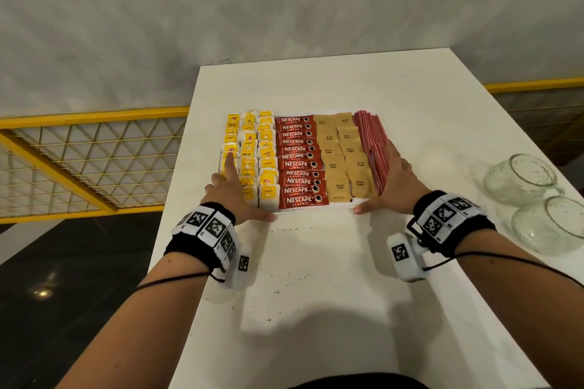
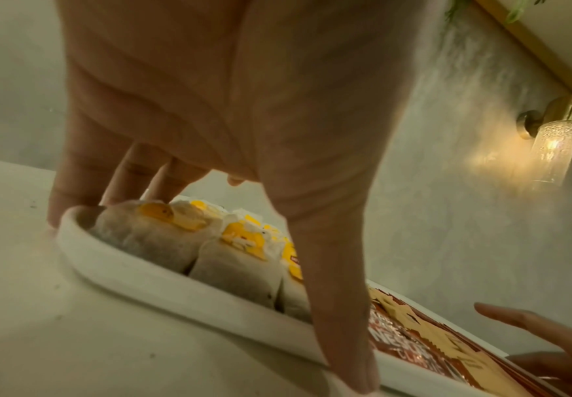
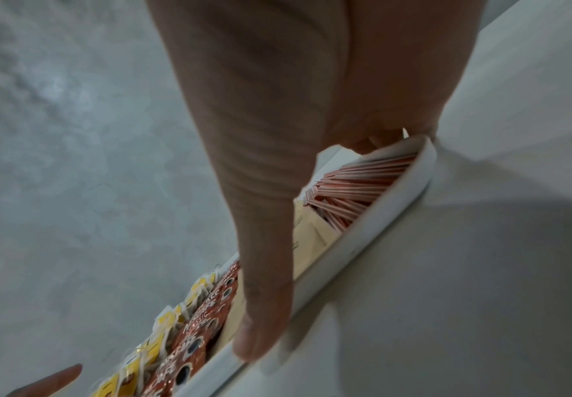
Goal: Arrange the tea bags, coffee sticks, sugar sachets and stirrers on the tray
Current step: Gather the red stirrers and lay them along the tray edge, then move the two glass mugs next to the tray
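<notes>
A white tray sits mid-table, packed in rows: yellow tea bags at the left, red coffee sticks, brown sugar sachets and red stirrers at the right. My left hand is at the near left corner, fingers straight against the left rim beside the tea bags, thumb along the near rim. At the near right corner my right hand lies with flat fingers along the right rim by the stirrers, thumb on the near rim.
Two clear glass jars lie on the white table to the right of the tray. Dark crumbs speckle the table in front of it. A yellow railing runs beyond the table's left edge.
</notes>
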Available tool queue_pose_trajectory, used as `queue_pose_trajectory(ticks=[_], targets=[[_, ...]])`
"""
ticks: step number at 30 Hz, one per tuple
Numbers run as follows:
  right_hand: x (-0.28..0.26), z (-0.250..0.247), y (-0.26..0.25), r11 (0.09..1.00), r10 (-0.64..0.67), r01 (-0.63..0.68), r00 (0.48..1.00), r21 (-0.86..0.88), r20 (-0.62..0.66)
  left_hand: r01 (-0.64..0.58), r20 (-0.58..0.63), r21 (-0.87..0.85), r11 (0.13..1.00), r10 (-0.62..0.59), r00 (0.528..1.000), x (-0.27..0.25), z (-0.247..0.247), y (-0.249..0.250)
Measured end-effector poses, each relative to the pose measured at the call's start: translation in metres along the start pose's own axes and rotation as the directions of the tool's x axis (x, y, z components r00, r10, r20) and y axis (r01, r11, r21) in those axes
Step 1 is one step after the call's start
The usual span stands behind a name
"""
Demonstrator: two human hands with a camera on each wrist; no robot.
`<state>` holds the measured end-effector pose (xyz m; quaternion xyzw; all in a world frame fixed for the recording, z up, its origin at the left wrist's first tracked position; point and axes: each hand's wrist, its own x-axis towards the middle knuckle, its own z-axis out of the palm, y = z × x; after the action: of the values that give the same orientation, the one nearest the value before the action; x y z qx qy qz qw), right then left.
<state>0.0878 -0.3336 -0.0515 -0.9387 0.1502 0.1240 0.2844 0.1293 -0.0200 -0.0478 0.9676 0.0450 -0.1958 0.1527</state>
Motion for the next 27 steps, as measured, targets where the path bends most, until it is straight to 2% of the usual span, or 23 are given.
queue_pose_trajectory(ticks=[5, 9, 13, 16, 18, 22, 27], targets=[[-0.003, -0.002, -0.001, 1.0, -0.005, 0.005, 1.0, -0.008, 0.003, 0.019, -0.003, 0.019, 1.0, -0.018, 1.0, -0.001, -0.002, 0.002], [-0.003, -0.007, 0.003, 1.0, -0.027, 0.026, 0.998, 0.015, 0.063, 0.109, 0.043, -0.008, 0.994, -0.108, 0.993, -0.007, -0.005, 0.013], [-0.009, -0.03, 0.015, 0.988, -0.1, 0.089, 0.991, 0.124, 0.086, 0.101, -0.041, 0.009, 0.995, -0.1, 0.994, -0.018, -0.007, 0.049], [-0.022, -0.062, 0.027, 0.971, -0.18, 0.173, 0.983, 0.167, 0.03, -0.053, -0.097, -0.005, 0.999, 0.052, 0.994, -0.029, 0.001, 0.097], [-0.032, -0.089, 0.04, 0.962, -0.217, 0.221, 0.975, 0.159, -0.042, -0.202, -0.122, -0.017, 0.979, 0.198, 0.972, -0.039, 0.013, 0.137], [-0.051, -0.143, 0.079, 0.972, -0.208, 0.224, 0.96, 0.072, -0.189, -0.45, -0.107, -0.085, 0.889, 0.441, 0.891, -0.063, 0.043, 0.217], [-0.068, -0.186, 0.148, 0.993, -0.088, 0.107, 0.951, 0.048, -0.296, -0.601, 0.059, -0.184, 0.778, 0.619, 0.783, -0.092, 0.089, 0.286]])
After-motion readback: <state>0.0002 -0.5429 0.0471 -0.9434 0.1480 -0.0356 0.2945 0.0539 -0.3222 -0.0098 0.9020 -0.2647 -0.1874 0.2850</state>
